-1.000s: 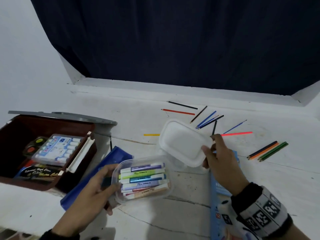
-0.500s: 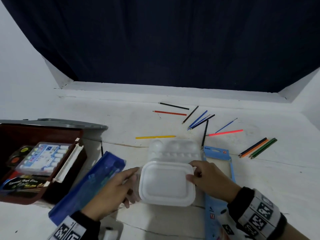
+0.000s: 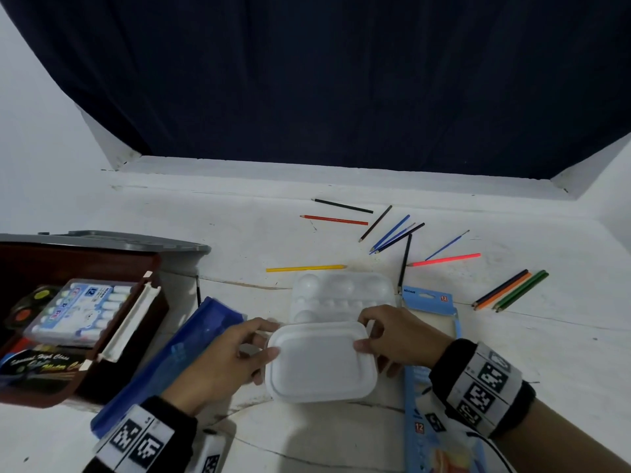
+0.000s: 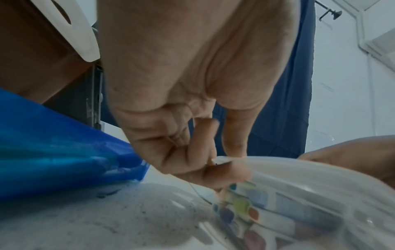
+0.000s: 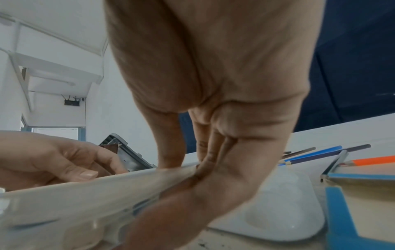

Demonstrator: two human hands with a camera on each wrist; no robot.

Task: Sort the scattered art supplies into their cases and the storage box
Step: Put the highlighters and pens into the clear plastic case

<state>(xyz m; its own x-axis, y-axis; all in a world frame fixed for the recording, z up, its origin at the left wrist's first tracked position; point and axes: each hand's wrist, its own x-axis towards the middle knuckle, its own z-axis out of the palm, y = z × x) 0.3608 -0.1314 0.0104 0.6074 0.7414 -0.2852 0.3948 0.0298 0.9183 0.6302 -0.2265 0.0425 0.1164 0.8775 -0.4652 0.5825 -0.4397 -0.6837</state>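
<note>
While both wrists angle inward, left hand point(image 3: 232, 353) and right hand point(image 3: 397, 336) fingers (curled) pinch the lid point(image 3: 319, 363) — opposite edges.

The translucent white plastic lid point(image 3: 321, 361) covers the clear container beneath it, so the markers inside show only as blurred coloured caps point(image 4: 241, 207) from the left wrist. The light blue cardboard pencil case point(image 3: 431, 303) runs under the right forearm and off the bottom edge. The dark red storage box point(image 3: 112, 377) is cut off at the left edge.
</note>
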